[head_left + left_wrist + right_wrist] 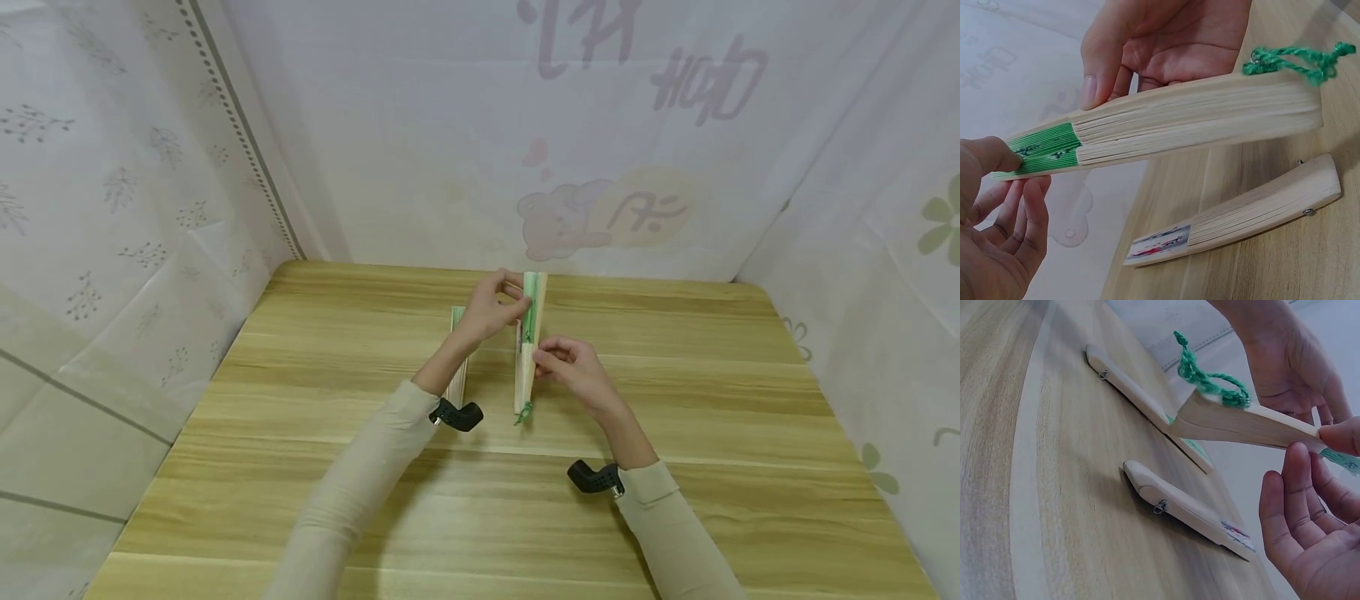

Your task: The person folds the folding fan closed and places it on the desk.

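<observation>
Both hands hold a folded folding fan [528,367] above the table, with wooden ribs, green paper and a green cord [1297,62] at its pivot end. My left hand [491,312] pinches its green paper end between thumb and fingers. Lower down, my right hand [576,371] pinches the ribs along one side, the thumb near where the paper begins. Under the held fan a second folded fan [1254,219], with white paper marked in red and dark, lies on the table. A third, green-papered fan [1135,394] lies beside it, partly hidden by my left arm in the head view.
The wood-grain table [315,467] stretches out on both sides of the hands. Printed white cloth [420,142] hangs behind it and along the left and right. A black camera mount sits on each wrist.
</observation>
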Available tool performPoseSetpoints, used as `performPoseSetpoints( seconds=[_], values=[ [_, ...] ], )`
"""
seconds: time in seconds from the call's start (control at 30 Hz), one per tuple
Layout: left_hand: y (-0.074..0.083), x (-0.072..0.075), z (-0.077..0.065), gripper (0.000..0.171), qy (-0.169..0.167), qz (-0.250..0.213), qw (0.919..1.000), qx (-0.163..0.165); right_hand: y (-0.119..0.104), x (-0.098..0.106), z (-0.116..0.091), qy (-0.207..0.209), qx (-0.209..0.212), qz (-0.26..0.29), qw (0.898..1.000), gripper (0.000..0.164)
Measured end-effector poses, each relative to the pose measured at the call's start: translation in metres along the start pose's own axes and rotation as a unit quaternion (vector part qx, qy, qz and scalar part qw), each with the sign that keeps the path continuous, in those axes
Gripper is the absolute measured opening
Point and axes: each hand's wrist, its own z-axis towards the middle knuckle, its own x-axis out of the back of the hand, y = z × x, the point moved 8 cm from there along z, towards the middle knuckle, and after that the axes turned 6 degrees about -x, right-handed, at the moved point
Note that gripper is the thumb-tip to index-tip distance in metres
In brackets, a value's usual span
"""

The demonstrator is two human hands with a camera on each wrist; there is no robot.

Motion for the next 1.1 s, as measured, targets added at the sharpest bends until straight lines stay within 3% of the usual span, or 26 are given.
performPoseSetpoints(
  seconds=[0.37,0.8,1.1],
  values=[
    [-0.0015,0.0029,-0.002,0.027,0.008,-0.005,0.9997,0.022,0.0045,0.0028,-0.0013,0.002,-0.004,0.017,1.0,0.022],
    [0.0003,0.0031,-0.0013,0.023,0.008,0.0,1.0,0.002,0.0011,0.0012,-0.0012,0.001,0.004,0.013,1.0,0.023],
    [-0.0018,0.0006,-0.0006,0.023,0.003,-0.006,1.0,0.007,0.0011,-0.0005,0.0001,0.0,-0.003,0.007,1.0,0.022]
  ],
)
